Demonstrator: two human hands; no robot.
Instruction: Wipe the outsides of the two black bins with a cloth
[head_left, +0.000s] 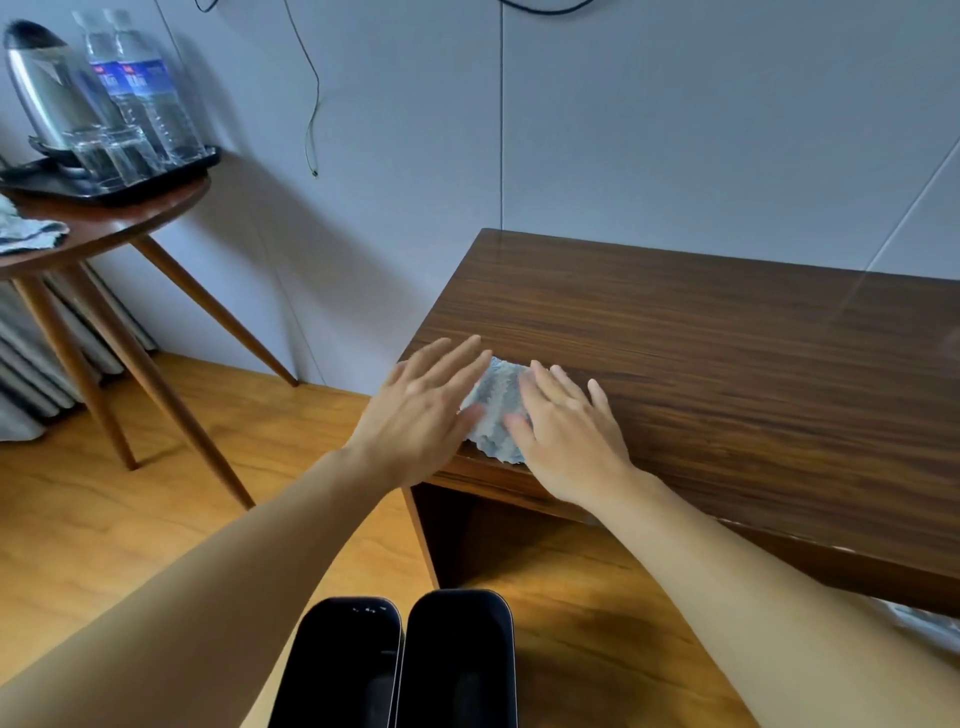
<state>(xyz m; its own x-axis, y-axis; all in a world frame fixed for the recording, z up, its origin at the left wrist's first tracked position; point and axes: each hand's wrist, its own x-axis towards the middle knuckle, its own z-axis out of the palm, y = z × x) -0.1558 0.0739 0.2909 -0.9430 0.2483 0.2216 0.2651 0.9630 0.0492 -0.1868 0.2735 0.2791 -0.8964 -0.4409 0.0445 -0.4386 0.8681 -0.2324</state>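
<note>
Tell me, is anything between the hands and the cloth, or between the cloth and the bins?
Nothing visible. Both hands, left hand and right hand, lie open at the cloth on the desk. The two black bins stand on the floor below, with open space between.

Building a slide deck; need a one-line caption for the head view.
Both hands flat by a cloth on the desk; two black bins below.

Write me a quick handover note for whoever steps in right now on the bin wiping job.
Left hand: open, fingers straight, at the cloth's left edge.
Right hand: open, flat on the cloth.
The cloth lies on the near left corner of the wooden desk.
Both black bins stand side by side on the floor below, untouched.
Done: nothing visible.
Left: pick up the cloth, wipe both bins' outsides.
</note>
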